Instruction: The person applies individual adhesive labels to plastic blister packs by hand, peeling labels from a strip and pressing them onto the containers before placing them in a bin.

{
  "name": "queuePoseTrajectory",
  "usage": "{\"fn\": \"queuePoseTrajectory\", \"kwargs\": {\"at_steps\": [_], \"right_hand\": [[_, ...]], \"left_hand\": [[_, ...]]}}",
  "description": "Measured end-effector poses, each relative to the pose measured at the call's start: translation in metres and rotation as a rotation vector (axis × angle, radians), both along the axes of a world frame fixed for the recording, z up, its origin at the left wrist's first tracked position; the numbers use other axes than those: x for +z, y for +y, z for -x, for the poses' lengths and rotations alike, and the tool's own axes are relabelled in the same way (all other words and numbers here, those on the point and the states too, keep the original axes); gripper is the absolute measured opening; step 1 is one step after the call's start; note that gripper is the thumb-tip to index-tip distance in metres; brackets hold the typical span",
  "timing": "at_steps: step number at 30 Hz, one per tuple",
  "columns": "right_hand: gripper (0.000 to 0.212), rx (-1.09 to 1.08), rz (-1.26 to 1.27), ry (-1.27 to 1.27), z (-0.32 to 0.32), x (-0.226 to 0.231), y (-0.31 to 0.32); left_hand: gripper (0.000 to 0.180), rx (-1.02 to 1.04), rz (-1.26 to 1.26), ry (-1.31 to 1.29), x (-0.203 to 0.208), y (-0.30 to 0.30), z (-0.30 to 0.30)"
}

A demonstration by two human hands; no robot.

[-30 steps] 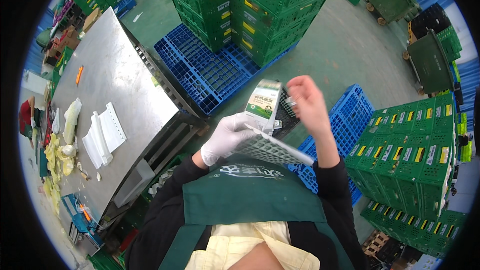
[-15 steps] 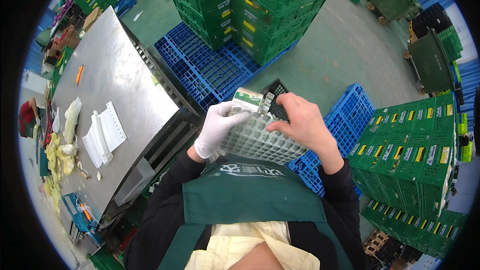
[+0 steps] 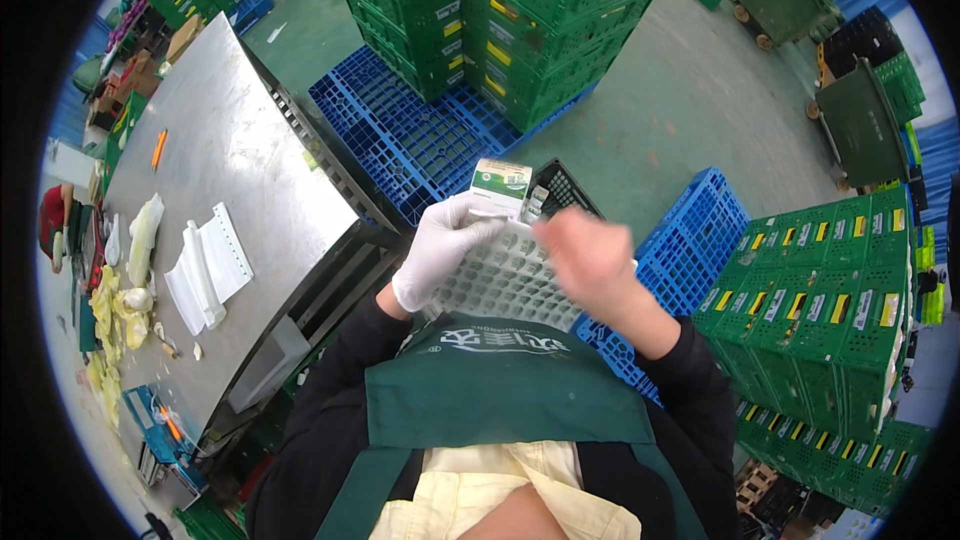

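My left hand (image 3: 440, 250), in a white glove, pinches the upper left edge of a pale sticker sheet (image 3: 500, 280) covered with rows of small rounded marks. The sheet lies slanted in front of my green apron (image 3: 500, 380). My bare right hand (image 3: 590, 258) is over the sheet's right side. Motion smears its fingers, so I cannot make out whether they hold anything. Just beyond the left fingers is a small white and green box-like pack (image 3: 500, 183). Behind that pack, a black crate (image 3: 566, 190) is partly covered by my right hand.
A steel table (image 3: 210, 100) on the left bears white film, yellow scraps and an orange cutter (image 3: 159, 150). Green crates (image 3: 560, 30) are stacked ahead on a blue pallet (image 3: 400, 130). More green crates (image 3: 810, 290) stand at right, beside another blue pallet (image 3: 690, 240). Another person (image 3: 58, 220) is at far left.
My right hand has swung down and inward, its spread fingers now a blur. The white and green pack shows more fully, and the sheet has tilted slightly.
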State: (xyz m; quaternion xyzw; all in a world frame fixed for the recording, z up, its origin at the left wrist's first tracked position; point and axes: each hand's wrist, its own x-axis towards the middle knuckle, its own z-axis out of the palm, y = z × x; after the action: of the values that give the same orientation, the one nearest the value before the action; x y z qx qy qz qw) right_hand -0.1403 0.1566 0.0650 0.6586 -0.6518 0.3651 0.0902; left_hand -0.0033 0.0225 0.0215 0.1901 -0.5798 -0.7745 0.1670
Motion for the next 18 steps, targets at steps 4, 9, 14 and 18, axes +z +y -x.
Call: {"fn": "queuePoseTrajectory", "kwargs": {"at_steps": [4, 9, 14, 18], "right_hand": [[0.03, 0.002, -0.258, -1.023, 0.025, -0.031, -0.017], [0.025, -0.183, -0.121, -1.237, 0.055, -0.034, -0.023], [0.021, -0.01, -0.175, -0.999, 0.029, -0.032, -0.007], [0.027, -0.128, -0.43, -0.643, 0.003, -0.024, -0.013]], "left_hand": [[0.009, -0.108, 0.184, 0.13, 0.005, 0.011, 0.002], [0.009, -0.28, -0.007, -0.099, -0.012, 0.01, -0.009], [0.009, -0.052, 0.11, 0.079, -0.017, 0.019, -0.008], [0.008, -0.061, 0.332, 0.046, -0.015, 0.018, -0.011]]}}
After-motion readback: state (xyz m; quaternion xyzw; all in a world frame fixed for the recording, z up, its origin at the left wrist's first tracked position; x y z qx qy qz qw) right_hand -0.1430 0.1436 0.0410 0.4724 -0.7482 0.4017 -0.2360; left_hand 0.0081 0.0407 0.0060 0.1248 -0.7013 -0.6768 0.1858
